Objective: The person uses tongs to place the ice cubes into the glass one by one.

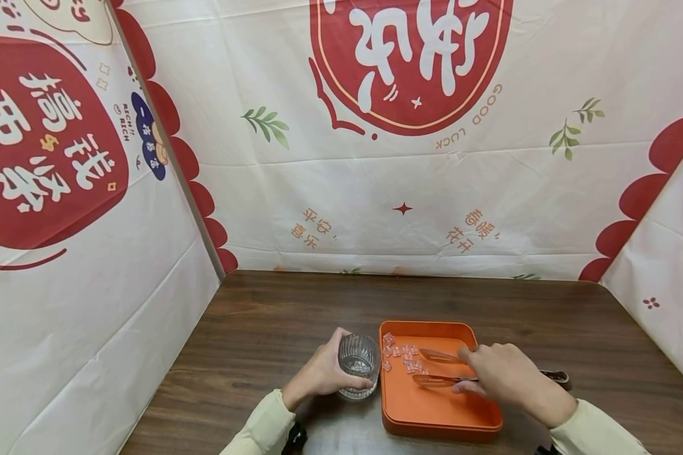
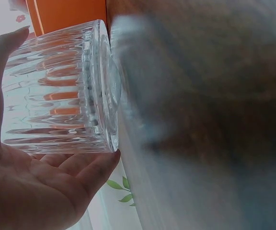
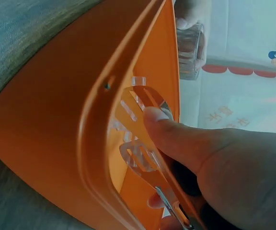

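My left hand grips a clear ribbed glass just left of the orange tray. In the left wrist view, thumb and fingers wrap opposite sides of the glass. My right hand holds metal tongs over the tray, their two slotted heads spread apart. Small clear cubes lie in the tray's left part, close to the tong tips. In the right wrist view, the thumb presses one arm of the tongs. Whether the heads touch a cube is unclear.
Tray and glass rest on a dark wood-grain table. A printed white cloth hangs behind the table, with more cloth at both sides. The tray has raised walls, and the tongs' rear end extends past its right side.
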Tool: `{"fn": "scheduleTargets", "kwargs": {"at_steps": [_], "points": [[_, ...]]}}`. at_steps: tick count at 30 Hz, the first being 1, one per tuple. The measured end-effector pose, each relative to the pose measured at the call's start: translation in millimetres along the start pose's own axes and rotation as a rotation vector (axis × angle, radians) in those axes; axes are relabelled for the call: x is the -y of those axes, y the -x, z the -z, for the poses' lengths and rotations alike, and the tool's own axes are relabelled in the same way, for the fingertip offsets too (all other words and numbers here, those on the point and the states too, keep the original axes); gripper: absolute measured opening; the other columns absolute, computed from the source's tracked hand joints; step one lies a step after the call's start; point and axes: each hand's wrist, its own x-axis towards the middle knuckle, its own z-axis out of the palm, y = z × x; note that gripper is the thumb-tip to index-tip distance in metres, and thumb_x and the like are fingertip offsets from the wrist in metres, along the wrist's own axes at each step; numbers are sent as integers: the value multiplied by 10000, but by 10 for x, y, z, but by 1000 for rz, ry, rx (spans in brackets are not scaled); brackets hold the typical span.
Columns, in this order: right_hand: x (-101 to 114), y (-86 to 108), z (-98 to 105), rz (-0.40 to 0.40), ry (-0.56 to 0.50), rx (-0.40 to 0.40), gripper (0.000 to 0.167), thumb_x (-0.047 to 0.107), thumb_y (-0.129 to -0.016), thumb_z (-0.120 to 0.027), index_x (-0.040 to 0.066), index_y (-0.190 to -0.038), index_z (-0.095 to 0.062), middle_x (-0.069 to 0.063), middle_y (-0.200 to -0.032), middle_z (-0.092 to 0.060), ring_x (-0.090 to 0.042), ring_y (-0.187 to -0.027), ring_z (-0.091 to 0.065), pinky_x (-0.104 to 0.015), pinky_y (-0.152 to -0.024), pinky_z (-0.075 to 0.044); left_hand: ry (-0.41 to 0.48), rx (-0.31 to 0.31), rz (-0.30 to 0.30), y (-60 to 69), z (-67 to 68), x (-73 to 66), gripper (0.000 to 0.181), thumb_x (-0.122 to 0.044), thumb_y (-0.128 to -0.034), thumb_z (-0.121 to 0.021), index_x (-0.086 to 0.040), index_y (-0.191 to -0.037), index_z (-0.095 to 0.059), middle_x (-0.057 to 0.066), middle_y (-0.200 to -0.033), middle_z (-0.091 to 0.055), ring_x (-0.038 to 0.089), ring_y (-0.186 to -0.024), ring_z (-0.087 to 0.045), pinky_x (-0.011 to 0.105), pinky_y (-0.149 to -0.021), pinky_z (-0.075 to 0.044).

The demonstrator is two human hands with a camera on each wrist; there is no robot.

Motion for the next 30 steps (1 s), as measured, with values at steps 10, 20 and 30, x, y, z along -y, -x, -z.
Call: {"fn": "scheduleTargets", "kwargs": {"at_steps": [10, 20, 30], "points": [[64, -52, -3, -55, -3, 78, 415, 560, -830, -698, 163, -882, -588, 69, -621, -500, -139, -469, -472, -332, -442, -415, 10, 0, 2, -2, -4, -7, 828, -396, -606, -937, -177, -1233, -444, 76, -1053, -660, 174, -908, -643, 275, -762, -523], [79, -55, -23, -39, 40, 25, 320, 453, -819, -757, 177, -841, -597, 68, -604, -511, -143, -479, -508, -342, -427, -425, 14, 2, -5, -2, 0, -7, 821, -389, -610, -937, -175, -1231, -443, 78, -1061, -661, 188, -923, -648, 277, -774, -522], [70, -69, -10, -65, -14, 43, 272, 349, -801, -800, 200, -784, -572, 90, -580, -468, -87, -475, -464, -314, -427, -393, -3, -4, -2, 0, 1, -2, 820, -399, -608, -936, -177, -1228, -446, 62, -1053, -662, 176, -919, -645, 284, -779, -522]]}}
